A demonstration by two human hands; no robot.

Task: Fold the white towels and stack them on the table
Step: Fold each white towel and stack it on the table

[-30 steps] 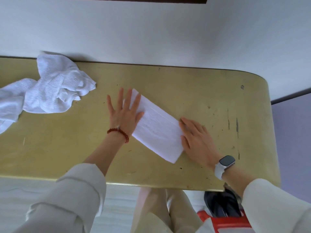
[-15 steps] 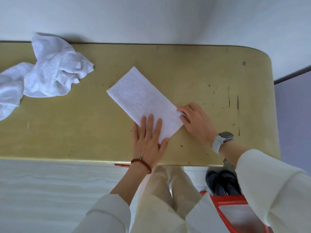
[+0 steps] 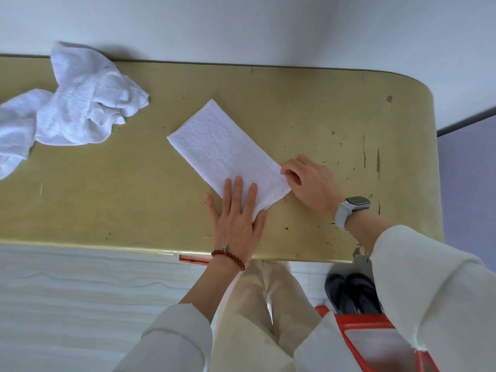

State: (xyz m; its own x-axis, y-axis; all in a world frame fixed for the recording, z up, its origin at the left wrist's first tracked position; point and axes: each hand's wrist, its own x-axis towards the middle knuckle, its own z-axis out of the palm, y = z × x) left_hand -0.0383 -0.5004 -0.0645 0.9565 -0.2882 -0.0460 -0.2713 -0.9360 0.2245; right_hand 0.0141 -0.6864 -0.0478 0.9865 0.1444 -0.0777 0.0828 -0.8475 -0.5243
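A: Where's the folded towel (image 3: 225,154)?

B: Flat on the tabletop (image 3: 308,108), about mid-width. It's a long narrow strip lying diagonally: one end points to the far edge, the other sits close to the near edge.

A: Left hand (image 3: 236,221)?

B: Palm down, fingers straight and spread. Fingers press on the near end of the strip; the heel of the hand is on bare tabletop beside the near edge. Nothing gripped. Red bead bracelet (image 3: 228,257) on that wrist.

A: Right hand (image 3: 311,181)?

B: At the strip's near-right corner. Fingers curled, fingertips (image 3: 288,171) pinching the towel's edge there. Knuckles and back of hand toward the camera, so I can't see exactly how much cloth is in the pinch. Watch (image 3: 351,210) with a pale strap on that wrist.

A: Other towels?

B: One crumpled pile (image 3: 72,108) at the far-left of the tabletop, up against the far edge and running off the left side of the view. Well apart from the strip and from both hands. Can't tell how many towels are in it.

A: Any stack?

B: Not yet. Only the single strip is folded.

A: Anything else around?

B: Scuffs and dark marks on the right half of the tabletop. Wall (image 3: 241,28) behind the far edge. Below the near edge: the person's pale trousers (image 3: 268,304), dark shoes (image 3: 351,294), and a red-framed thing (image 3: 357,323) at bottom right that I can't identify.
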